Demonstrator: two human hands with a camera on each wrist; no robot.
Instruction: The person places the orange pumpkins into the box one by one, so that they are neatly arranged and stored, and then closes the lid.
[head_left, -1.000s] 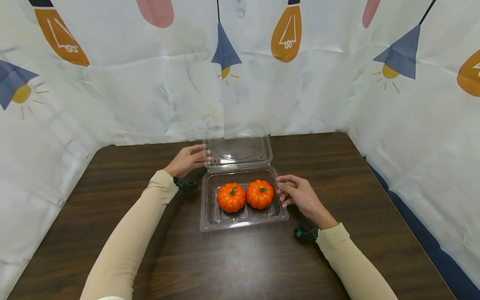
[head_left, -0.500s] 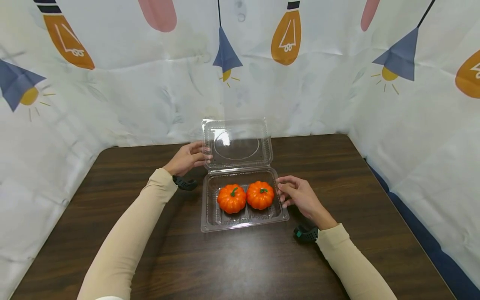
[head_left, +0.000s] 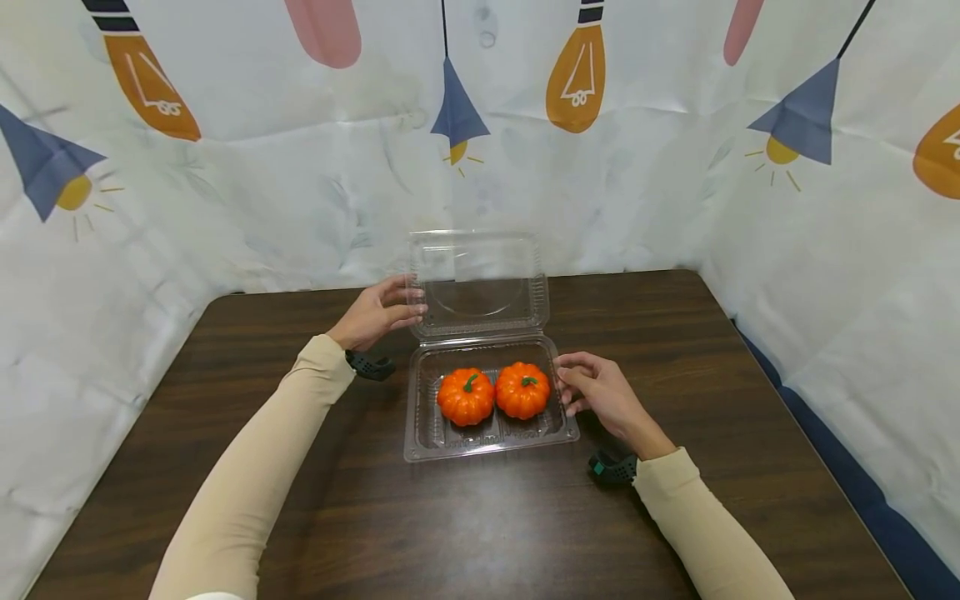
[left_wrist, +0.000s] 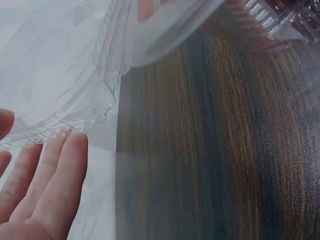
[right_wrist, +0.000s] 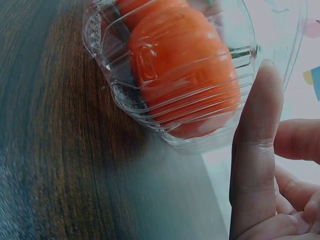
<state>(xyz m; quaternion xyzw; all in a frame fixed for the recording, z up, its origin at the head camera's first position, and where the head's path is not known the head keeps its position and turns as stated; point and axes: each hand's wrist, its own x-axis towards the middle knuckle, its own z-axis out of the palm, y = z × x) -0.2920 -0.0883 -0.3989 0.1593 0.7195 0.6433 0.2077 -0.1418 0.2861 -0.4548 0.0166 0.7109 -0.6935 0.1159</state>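
Observation:
A clear plastic container (head_left: 442, 451) sits on the table, its hinged lid (head_left: 480, 321) raised at the back. Two orange pumpkins (head_left: 466, 397) (head_left: 522, 390) with green stems lie side by side in its base. My left hand (head_left: 377, 314) is at the lid's left side; in the left wrist view its extended fingers (left_wrist: 65, 180) touch the lid's ridged edge (left_wrist: 55, 131). My right hand (head_left: 606, 397) rests against the base's right rim. In the right wrist view, one straight finger (right_wrist: 257, 145) lies beside the clear wall, near a pumpkin (right_wrist: 185, 70).
The dark wood table (head_left: 480, 533) carries the container near its back edge. A white curtain (head_left: 300, 192) printed with lamps and bulbs hangs behind and at both sides. Dark blue fabric (head_left: 840, 467) shows past the table's right edge.
The lid has tilted up from lying back to standing more upright, and my left hand's fingers have risen slightly with it. My right hand and the pumpkins have stayed nearly in place.

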